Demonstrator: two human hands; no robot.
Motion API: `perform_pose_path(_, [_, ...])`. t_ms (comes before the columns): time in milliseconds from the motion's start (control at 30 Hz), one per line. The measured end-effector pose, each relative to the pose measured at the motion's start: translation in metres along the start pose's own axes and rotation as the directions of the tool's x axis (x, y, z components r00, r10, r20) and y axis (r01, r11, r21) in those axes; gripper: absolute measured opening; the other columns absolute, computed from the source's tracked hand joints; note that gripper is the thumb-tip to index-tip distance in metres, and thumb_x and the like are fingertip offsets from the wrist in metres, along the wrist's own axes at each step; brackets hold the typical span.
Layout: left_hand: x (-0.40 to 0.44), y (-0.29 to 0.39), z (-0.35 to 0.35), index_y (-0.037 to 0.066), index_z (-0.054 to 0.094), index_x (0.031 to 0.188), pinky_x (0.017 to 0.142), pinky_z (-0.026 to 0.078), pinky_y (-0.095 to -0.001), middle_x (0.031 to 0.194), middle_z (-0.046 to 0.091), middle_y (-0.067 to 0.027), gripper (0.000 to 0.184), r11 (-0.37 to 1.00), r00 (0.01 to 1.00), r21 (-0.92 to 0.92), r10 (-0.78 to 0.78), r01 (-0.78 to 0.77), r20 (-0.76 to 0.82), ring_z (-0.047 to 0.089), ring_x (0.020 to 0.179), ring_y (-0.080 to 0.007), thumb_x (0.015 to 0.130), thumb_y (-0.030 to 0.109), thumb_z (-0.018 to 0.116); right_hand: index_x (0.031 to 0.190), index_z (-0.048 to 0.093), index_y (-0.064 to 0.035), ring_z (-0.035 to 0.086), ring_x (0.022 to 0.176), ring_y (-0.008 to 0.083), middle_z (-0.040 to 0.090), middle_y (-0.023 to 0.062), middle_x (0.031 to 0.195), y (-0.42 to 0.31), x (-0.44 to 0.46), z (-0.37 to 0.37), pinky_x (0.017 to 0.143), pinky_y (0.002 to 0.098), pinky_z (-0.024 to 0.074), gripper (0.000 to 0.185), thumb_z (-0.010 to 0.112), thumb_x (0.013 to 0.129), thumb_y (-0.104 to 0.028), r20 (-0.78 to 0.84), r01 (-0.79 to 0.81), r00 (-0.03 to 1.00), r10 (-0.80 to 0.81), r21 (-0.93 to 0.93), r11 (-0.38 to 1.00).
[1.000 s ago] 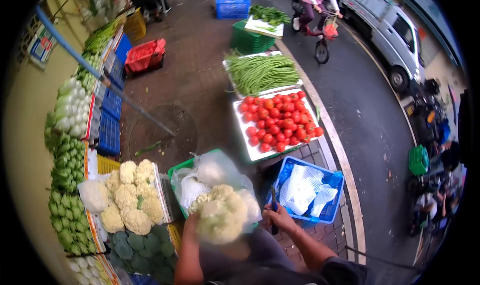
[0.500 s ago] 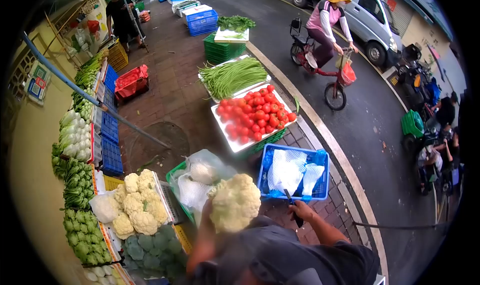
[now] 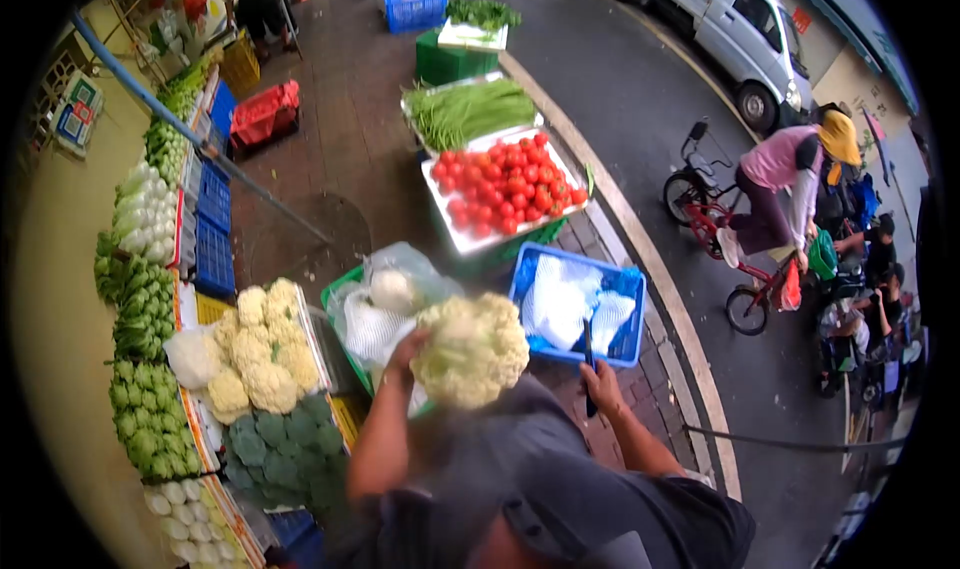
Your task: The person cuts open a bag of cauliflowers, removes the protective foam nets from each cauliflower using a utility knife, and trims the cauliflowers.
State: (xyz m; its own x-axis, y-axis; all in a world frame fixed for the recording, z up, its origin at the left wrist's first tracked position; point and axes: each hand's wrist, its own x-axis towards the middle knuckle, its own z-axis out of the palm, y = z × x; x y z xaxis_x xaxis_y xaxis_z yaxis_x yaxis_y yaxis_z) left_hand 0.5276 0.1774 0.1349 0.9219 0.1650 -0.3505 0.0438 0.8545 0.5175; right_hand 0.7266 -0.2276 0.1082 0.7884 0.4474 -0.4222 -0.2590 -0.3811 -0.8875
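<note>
My left hand (image 3: pixel 405 357) grips a large pale cauliflower (image 3: pixel 470 349) from its left side, in front of my body. My right hand (image 3: pixel 602 387) is closed round a dark knife (image 3: pixel 589 354) that points up, by the near edge of a blue basket (image 3: pixel 628 344). White foam netting (image 3: pixel 562 294) lies in that basket. Beyond the cauliflower, a green crate (image 3: pixel 335 291) holds wrapped cauliflowers (image 3: pixel 392 291) in clear plastic. More cauliflowers (image 3: pixel 268 344) are piled on the stall at the left, above dark green broccoli (image 3: pixel 280 449).
Tomatoes (image 3: pixel 510 184) and long beans (image 3: pixel 475 112) fill white trays ahead. A slanting blue pole (image 3: pixel 200 147) crosses the left side. A person on a red bicycle (image 3: pixel 765 289) is on the road at right, near a parked truck (image 3: pixel 745 24). A red crate (image 3: pixel 265 116) stands on the pavement.
The cauliflower in my left hand has moved right and up. My right hand has risen with the knife, now more upright. The cyclist has ridden to the right, and the view has shifted.
</note>
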Motion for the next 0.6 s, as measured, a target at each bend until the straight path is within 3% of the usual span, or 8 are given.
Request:
perform_pose_path(100, [0.031,-0.002,0.012,-0.002,0.057,0.139,0.096,0.057,-0.0409,0.129,0.067,-0.0168,0.048,0.988,0.992,0.105,-0.115,0.11,0.05,0.069,0.111,-0.0282,0.097,0.022,0.062,0.096,0.056,-0.0042,0.052,0.061,0.0106,0.053,0.0001,0.071,-0.013,0.005,-0.002,0.054,0.0295,0.045,0.017,0.064,0.098,-0.019,-0.057,0.114,0.99,-0.126,-0.179,0.977])
perform_pose_path(167, [0.06,-0.006,0.022,-0.001,0.058,0.137,0.093,0.058,-0.0394,0.125,0.069,-0.0151,0.048,0.952,0.965,0.207,-0.247,0.225,0.087,0.07,0.108,-0.0259,0.095,0.021,0.066,0.1,0.054,-0.0047,0.05,0.063,0.0107,0.052,0.0002,0.071,-0.002,0.018,-0.009,0.057,0.0298,0.0425,0.014,0.062,0.098,-0.016,-0.053,0.281,0.948,-0.313,-0.324,0.903])
perform_pose_path(267, [0.109,-0.028,0.025,-0.001,0.059,0.135,0.092,0.058,-0.0362,0.122,0.069,-0.0126,0.047,0.878,0.925,0.388,-0.355,0.28,0.135,0.07,0.106,-0.0219,0.094,0.02,0.068,0.109,0.06,-0.0047,0.052,0.065,0.0144,0.055,0.0084,0.071,-0.049,0.019,-0.012,0.059,0.0339,0.0438,0.016,0.064,0.097,-0.014,-0.014,0.216,0.969,-0.248,-0.444,0.87])
perform_pose_path(333, [0.133,-0.045,0.047,-0.001,0.058,0.136,0.093,0.057,-0.0354,0.124,0.068,-0.0118,0.049,0.873,0.902,0.333,-0.414,0.356,0.122,0.068,0.107,-0.02,0.093,0.02,0.069,0.109,0.062,-0.0044,0.058,0.065,0.0242,0.061,0.0137,0.078,-0.038,0.034,-0.025,0.062,0.0386,0.0473,0.017,0.066,0.093,-0.011,0.099,0.369,0.924,-0.369,-0.483,0.794])
perform_pose_path(433, [0.166,-0.082,0.05,0.001,0.054,0.141,0.095,0.057,-0.0374,0.13,0.066,-0.0126,0.053,0.795,0.821,0.309,-0.567,0.523,0.069,0.067,0.113,-0.0216,0.092,0.017,0.067,0.106,0.064,-0.0082,0.066,0.086,0.0386,0.067,0.0161,0.092,-0.04,0.045,-0.046,0.072,0.0452,0.0522,0.023,0.071,0.085,-0.013,0.272,0.494,0.869,-0.413,-0.529,0.69])
perform_pose_path(600, [0.211,-0.142,0.049,0.003,0.055,0.141,0.097,0.057,-0.0388,0.13,0.066,-0.0132,0.054,0.727,0.758,0.261,-0.651,0.636,-0.034,0.067,0.115,-0.0233,0.092,0.018,0.069,0.096,0.061,-0.0087,0.065,0.084,0.0355,0.063,0.0119,0.086,-0.036,0.065,-0.085,0.072,0.0464,0.0526,0.015,0.069,0.083,-0.011,0.454,0.54,0.836,-0.308,-0.584,0.606])
